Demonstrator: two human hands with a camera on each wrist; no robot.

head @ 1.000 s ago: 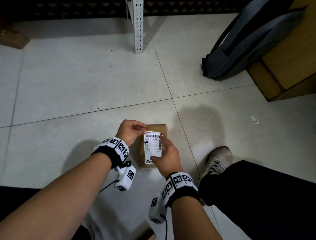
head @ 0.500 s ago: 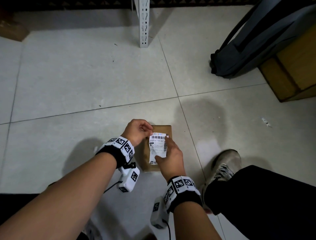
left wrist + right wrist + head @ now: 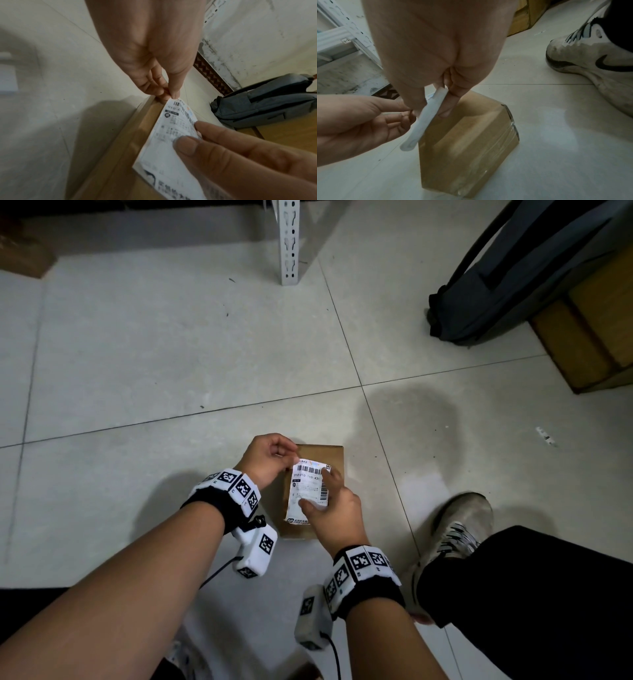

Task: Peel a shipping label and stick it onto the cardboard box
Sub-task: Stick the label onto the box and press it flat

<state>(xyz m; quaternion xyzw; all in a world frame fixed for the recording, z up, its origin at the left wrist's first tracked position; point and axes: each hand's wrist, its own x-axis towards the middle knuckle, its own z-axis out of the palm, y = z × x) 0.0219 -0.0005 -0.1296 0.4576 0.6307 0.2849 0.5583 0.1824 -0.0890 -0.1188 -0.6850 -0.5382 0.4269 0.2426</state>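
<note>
A small brown cardboard box (image 3: 334,455) (image 3: 471,142) sits taped on the tiled floor. Just above its top I hold a white shipping label (image 3: 307,491) (image 3: 171,135) with a barcode, printed side up. My left hand (image 3: 270,455) (image 3: 164,92) pinches the label's far left corner between thumb and fingertips. My right hand (image 3: 329,501) (image 3: 436,102) grips the label's right edge, thumb on top and fingers underneath. In the right wrist view the label (image 3: 426,117) appears edge-on, lifted off the box. Whether backing paper is still on it cannot be told.
A grey backpack (image 3: 513,268) leans on a wooden cabinet (image 3: 589,330) at the far right. A white metal shelf post (image 3: 290,241) stands at the back. My shoe (image 3: 455,529) and dark trouser leg are right of the box. A paper scrap (image 3: 545,436) lies on the tiles.
The head view has tilted down a little, so everything sits lower in frame. Both hands keep their hold on the label above the box; little else has moved.
</note>
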